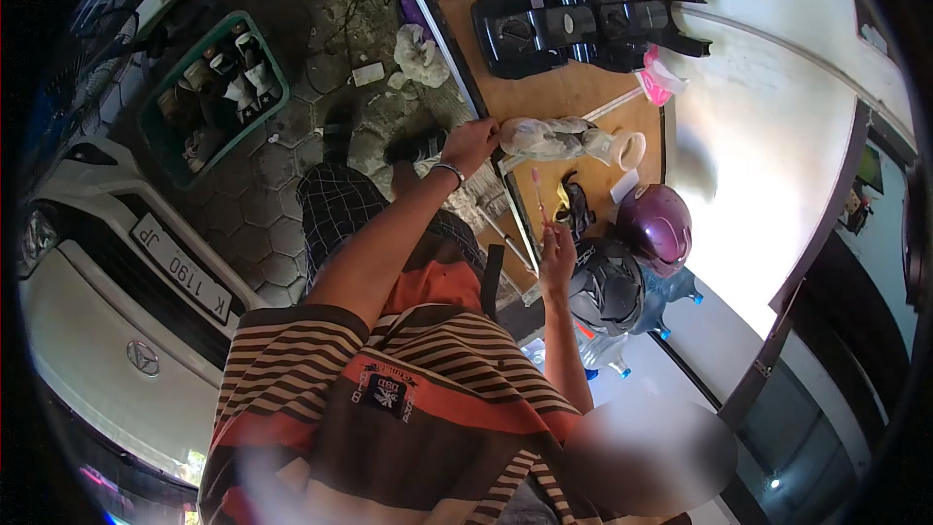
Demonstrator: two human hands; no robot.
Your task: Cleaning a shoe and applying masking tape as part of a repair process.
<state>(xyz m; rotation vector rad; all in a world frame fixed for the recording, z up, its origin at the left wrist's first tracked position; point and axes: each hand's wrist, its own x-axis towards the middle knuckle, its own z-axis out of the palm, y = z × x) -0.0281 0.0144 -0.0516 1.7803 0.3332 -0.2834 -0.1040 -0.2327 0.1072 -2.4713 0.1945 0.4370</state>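
Note:
My right hand (556, 255) is closed round the lower end of a thin stick (540, 196) with a pink, brush-like tip, pointing up over the wooden table (607, 126). My left hand (471, 144), with a bracelet at the wrist, is at the table's left edge. Its fingers are curled in beside the near end of a crumpled clear plastic bag (544, 138); whether they pinch it is hard to tell. A pale ring like a tape roll (630, 151) lies at the bag's other end. Beyond the stick's tip sits a small black and yellow item (575, 204).
Black moulded plastic parts (593, 24) fill the table's far side, near a pink packet (661, 78). A purple helmet (656, 228), a black helmet (607, 287) and several water bottles (666, 306) stand right. On the left are a green crate (209, 97) and a white car (126, 321).

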